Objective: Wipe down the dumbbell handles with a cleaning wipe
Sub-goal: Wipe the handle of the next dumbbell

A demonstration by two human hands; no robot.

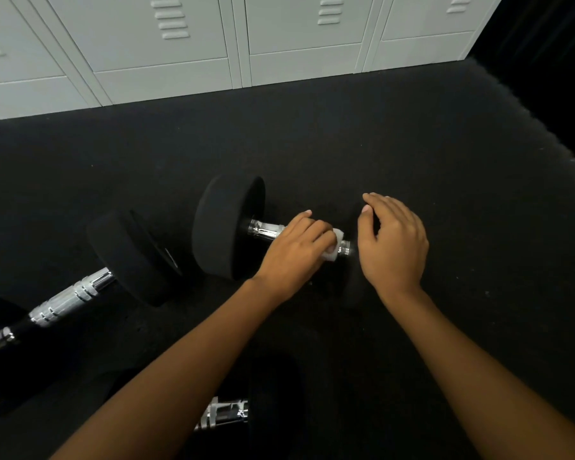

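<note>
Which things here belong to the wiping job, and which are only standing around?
Job: wipe, left hand holding it, right hand, middle dumbbell, left dumbbell, near dumbbell.
Just around: lockers, floor mat.

Black floor (412, 144) before me. Three weights lie on it: centre dumbbell (228, 227); left dumbbell (73, 297), angled, its far head just beside the centre one's; near dumbbell (224, 413), mostly in shadow below me. Grey lockers (180, 61) stand along the far edge.

White wipe (334, 248) held against chrome handle (264, 231) of black dumbbell (228, 227) lying flat, gripped in my left hand (296, 257); second dumbbell (130, 257) left, third dumbbell (224, 412) nearest me.
</note>
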